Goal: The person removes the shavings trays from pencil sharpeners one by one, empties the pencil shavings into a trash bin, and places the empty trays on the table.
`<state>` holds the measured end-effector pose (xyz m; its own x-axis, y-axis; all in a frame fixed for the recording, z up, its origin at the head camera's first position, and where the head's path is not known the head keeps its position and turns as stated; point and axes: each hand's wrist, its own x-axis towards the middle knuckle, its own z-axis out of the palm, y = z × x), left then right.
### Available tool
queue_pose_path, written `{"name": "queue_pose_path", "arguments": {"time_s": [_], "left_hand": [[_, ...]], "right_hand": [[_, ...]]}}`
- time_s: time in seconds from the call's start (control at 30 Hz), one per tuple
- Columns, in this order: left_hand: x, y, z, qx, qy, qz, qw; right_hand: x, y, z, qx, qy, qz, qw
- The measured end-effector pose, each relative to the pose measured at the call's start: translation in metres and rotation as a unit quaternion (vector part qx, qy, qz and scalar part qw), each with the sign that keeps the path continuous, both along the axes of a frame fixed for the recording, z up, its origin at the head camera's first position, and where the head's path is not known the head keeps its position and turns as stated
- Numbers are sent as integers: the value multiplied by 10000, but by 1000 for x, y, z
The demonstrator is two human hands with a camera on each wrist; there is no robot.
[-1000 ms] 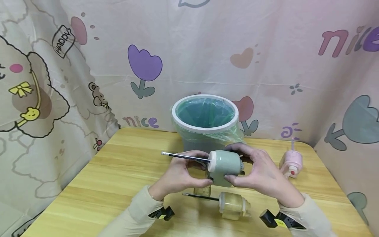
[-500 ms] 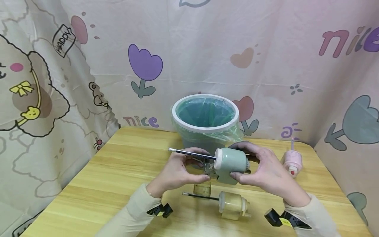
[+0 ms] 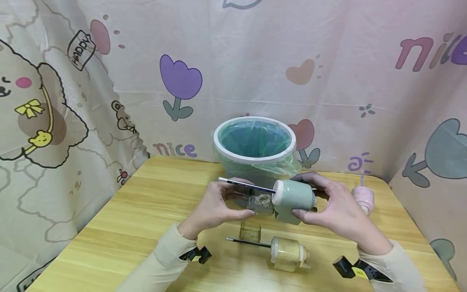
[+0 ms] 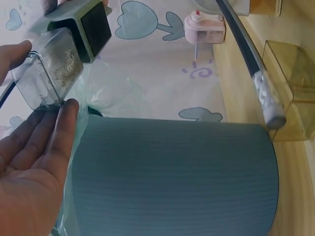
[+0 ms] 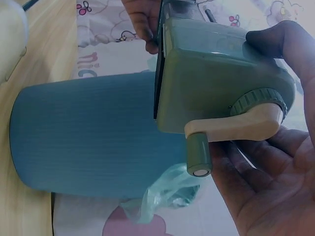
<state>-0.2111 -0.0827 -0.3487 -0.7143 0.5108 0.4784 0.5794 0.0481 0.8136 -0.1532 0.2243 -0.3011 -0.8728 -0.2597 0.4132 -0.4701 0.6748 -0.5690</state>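
My right hand (image 3: 333, 202) grips a green crank pencil sharpener (image 3: 296, 194), tipped on its side, thumb below and fingers above. A dark pencil (image 3: 251, 186) sticks out of its white front toward the left. In the right wrist view the crank handle (image 5: 236, 128) shows at the back. My left hand (image 3: 211, 205) pinches the clear shavings drawer (image 3: 263, 202), which holds pale shavings. In the left wrist view the drawer (image 4: 54, 69) stands at the sharpener's open slot; whether its end is still inside I cannot tell.
Behind the hands stands a bin (image 3: 219, 146) with a white rim and green liner. A yellow sharpener (image 3: 286, 253) with a pencil in it lies in front, beside a yellow drawer (image 3: 250, 232). A pink sharpener (image 3: 363, 198) sits at the right on the wooden table (image 3: 157, 194).
The green sharpener has moved right and slightly up with my right hand. My left hand has shifted slightly left, and the clear drawer has slid out from the sharpener, now showing its shavings.
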Motion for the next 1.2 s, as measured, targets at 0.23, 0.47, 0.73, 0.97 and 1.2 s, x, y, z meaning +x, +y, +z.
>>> {"name": "queue_pose_path", "arguments": {"time_s": [0.23,0.47,0.73,0.97,1.2], "left_hand": [[-3,-4,1,-21,-95,60,9999],[-5,-7,2,-96,-69,48,9999],[-7,-10,0,-192,-195,197,9994],[-8,-11,1,-135,-213,145,9996],[-9,-11,2,-183,-200,141,9995]], "right_hand": [[-4,9,-5,130,146,-107,9998],[-6,24,-12,82,73,-95,9999],[-6,42,-14,369,-139,-425,9983],[-10,61,-25,138,-250,185,9994],[-11,80,-36,-57,-277,571,9980]]}}
